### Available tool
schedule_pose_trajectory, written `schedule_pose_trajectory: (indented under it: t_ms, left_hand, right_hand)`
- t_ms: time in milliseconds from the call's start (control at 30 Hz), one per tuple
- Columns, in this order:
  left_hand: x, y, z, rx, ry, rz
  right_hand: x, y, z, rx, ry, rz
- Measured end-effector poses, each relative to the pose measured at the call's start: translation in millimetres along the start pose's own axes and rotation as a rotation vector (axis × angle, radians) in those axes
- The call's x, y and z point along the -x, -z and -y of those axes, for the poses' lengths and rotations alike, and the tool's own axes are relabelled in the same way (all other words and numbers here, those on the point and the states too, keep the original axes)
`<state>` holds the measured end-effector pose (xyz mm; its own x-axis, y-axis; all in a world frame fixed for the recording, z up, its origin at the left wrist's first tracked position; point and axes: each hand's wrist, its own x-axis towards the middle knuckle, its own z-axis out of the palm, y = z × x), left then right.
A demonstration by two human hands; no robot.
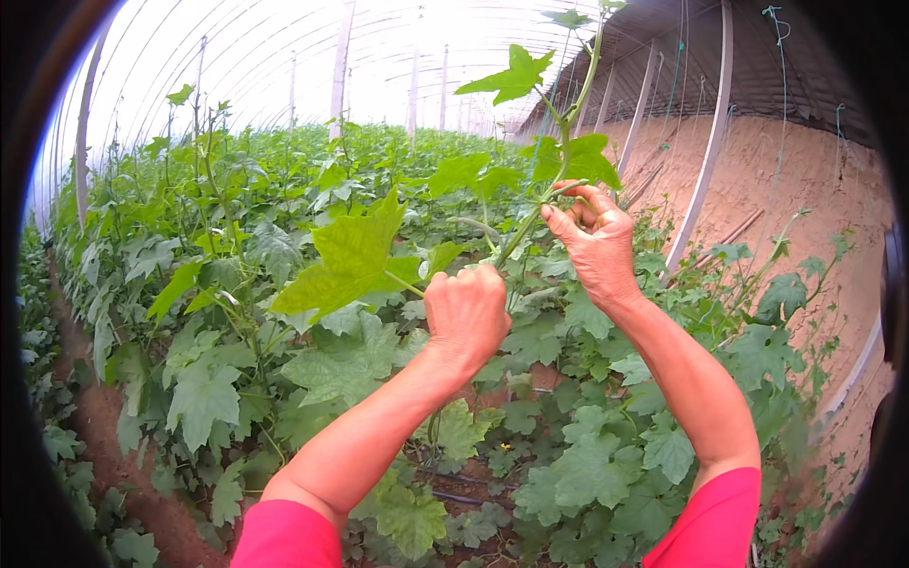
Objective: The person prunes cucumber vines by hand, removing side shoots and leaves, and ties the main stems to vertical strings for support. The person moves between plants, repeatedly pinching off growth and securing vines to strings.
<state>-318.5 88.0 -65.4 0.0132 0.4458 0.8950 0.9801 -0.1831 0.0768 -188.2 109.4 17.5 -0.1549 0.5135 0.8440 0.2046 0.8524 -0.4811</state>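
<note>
A tall green vine stem (pixel 567 149) with lobed leaves rises before me and leans up to the right. My left hand (pixel 466 307) is closed in a fist at the lower part of this stem, beside the stalk of a large yellow-green leaf (pixel 348 259); what lies inside the fist is hidden. Higher up, my right hand (pixel 595 231) pinches at a node of the vine between thumb and fingers, where thin green shoots or tendrils show. A broad leaf (pixel 515 74) juts left from the upper stem.
Dense leafy vines (pixel 341 355) fill the greenhouse bed. Slanting posts (pixel 699 170) and hanging strings (pixel 781 106) stand along the earthen wall (pixel 802 184) at right. A bare soil path (pixel 99 426) runs at left. A dark hose (pixel 465 499) lies low among the plants.
</note>
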Motion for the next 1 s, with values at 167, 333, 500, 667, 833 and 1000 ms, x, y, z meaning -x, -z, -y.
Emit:
schedule_pose_trajectory:
  t_ms: [167, 333, 500, 667, 833, 1000]
  left_hand:
    - [2.3, 3.5, 0.0, -0.013, 0.001, 0.012]
    - [2.8, 4.2, 2.6, 0.041, 0.013, -0.026]
    - [3.8, 4.0, 2.1, 0.046, 0.007, -0.033]
    - [3.1, 5.4, -1.7, 0.064, -0.006, -0.047]
    - [4.3, 3.0, -2.8, 0.071, 0.003, -0.034]
    - [5.5, 2.6, -5.9, 0.073, -0.001, -0.03]
  right_hand:
    - [-4.1, -8.8, 0.1, -0.045, -0.058, -0.043]
    - [-1.1, -13.8, -1.5, -0.021, -0.059, -0.088]
    - [3.6, -25.0, -14.2, 0.043, 0.167, -0.263]
    - [8.6, -18.4, -17.2, 0.212, 0.314, -0.216]
    - [22.4, -14.0, -21.7, 0.115, 0.195, -0.136]
    - [38.0, -14.0, -17.5, 0.054, 0.12, -0.037]
